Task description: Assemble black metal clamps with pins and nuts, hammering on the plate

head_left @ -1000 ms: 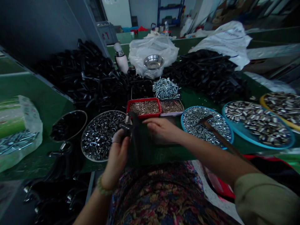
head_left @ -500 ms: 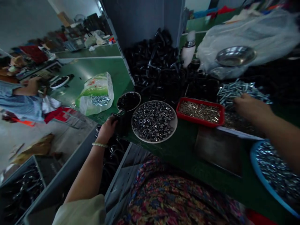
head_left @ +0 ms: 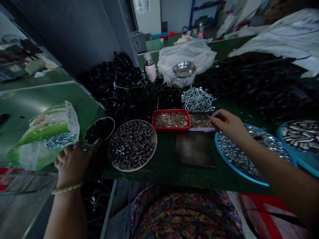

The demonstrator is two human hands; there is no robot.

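Observation:
My left hand (head_left: pixel 73 162), with a beaded bracelet at the wrist, is wrapped round a dark part (head_left: pixel 96 159) at the table's left front edge, beside a round dish of black pieces (head_left: pixel 113 127). My right hand (head_left: pixel 228 124) pinches a small, pale metal piece (head_left: pixel 213 114) between thumb and fingertips. It hangs over the right end of a shallow tray of small metal pieces (head_left: pixel 203 128), just below a heap of silver screws (head_left: pixel 198 99). A red tray of small pins (head_left: pixel 153 128) and a round dish of metal rings (head_left: pixel 156 142) lie between my hands.
Blue basins (head_left: pixel 224 161) of metal parts stand at the right. Black parts (head_left: pixel 119 86) are piled at the back, near a pink flask (head_left: pixel 150 69) and a steel bowl (head_left: pixel 184 69) on plastic. A green-white bag (head_left: pixel 42 127) lies at the left; a dark plate (head_left: pixel 194 149) is in front.
The view has swung to the right. My right hand has come off the heap of silver screws to the tray's right end, with a small piece in its fingertips. My left hand still holds the dark part.

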